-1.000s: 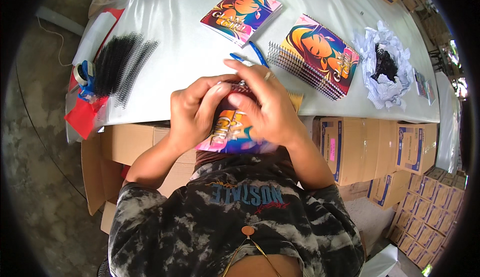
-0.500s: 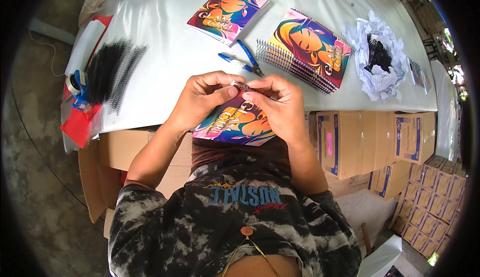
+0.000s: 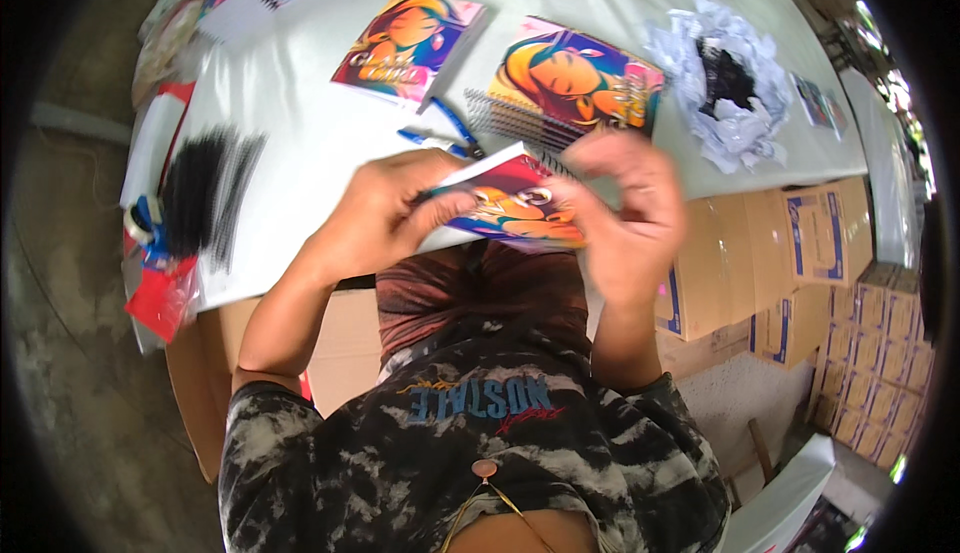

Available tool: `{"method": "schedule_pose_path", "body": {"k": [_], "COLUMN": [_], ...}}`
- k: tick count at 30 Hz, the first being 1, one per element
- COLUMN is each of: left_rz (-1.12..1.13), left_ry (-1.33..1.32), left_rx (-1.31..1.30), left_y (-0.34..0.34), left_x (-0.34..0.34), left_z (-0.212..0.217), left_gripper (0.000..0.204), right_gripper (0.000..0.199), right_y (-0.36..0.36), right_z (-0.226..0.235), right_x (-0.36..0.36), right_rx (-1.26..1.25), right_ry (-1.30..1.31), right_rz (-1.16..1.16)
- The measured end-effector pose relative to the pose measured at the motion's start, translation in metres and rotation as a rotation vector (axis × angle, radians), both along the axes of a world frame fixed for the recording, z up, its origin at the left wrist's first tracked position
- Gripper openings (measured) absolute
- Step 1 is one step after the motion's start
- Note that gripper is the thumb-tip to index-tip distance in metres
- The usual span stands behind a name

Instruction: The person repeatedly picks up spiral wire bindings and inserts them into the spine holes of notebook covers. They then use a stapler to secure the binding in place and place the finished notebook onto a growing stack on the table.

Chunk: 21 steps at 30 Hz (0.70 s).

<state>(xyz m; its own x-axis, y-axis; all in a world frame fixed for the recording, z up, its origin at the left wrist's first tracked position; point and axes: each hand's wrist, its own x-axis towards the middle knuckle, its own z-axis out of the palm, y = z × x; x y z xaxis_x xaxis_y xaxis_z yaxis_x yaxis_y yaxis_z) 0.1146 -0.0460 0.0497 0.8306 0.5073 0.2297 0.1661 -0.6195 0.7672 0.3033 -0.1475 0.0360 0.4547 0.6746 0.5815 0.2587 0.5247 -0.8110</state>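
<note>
A spiral notebook [image 3: 515, 215] with a bright illustrated cover is held up over the near table edge, tilted, its page edges and dark coil facing away from me. My left hand [image 3: 395, 203] is closed on its left side, thumb across the cover. At its right corner, my right hand [image 3: 635, 208] curls thumb and fingers around the coil edge; motion blurs them. Just beyond are blue-handled pliers [image 3: 458, 128], partly covered by my left hand. Farther right lies a stack of coil-bound notebooks [image 3: 570, 78], partly behind my right hand. Another stack of printed notebooks [image 3: 408, 45] lies left of it.
Loose black coils [image 3: 210, 188] lie on the left of the white-covered table [image 3: 310, 118], beside a tape dispenser [image 3: 148, 228]. A crumpled white wrapping [image 3: 690, 103] holding black bits sits at right. Cardboard boxes [image 3: 715, 263] stand under the table's right side.
The notebook has been raised and tilted, so its page edges show. My right hand has moved right, away from my left, to the corner. The head view has shifted.
</note>
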Motion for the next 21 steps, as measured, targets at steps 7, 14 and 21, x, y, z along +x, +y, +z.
{"method": "schedule_pose_path", "body": {"k": [7, 14, 21], "left_rz": [0.473, 0.651, 0.783], "left_ry": [-0.583, -0.215, -0.378], "left_rx": [-0.150, 0.588, 0.220], "left_y": [0.068, 0.094, 0.068], "left_x": [0.130, 0.144, 0.145], "left_z": [0.006, -0.109, -0.133], "left_gripper": [0.041, 0.026, 0.026], "right_gripper": [0.053, 0.051, 0.039], "right_y": [0.016, 0.042, 0.037], "right_z": [-0.076, -0.140, -0.123], "right_x": [0.121, 0.093, 0.086], "right_rx": [0.078, -0.157, -0.222], "right_ry": [0.144, 0.180, 0.134], "right_rz": [-0.679, -0.545, -0.647]}}
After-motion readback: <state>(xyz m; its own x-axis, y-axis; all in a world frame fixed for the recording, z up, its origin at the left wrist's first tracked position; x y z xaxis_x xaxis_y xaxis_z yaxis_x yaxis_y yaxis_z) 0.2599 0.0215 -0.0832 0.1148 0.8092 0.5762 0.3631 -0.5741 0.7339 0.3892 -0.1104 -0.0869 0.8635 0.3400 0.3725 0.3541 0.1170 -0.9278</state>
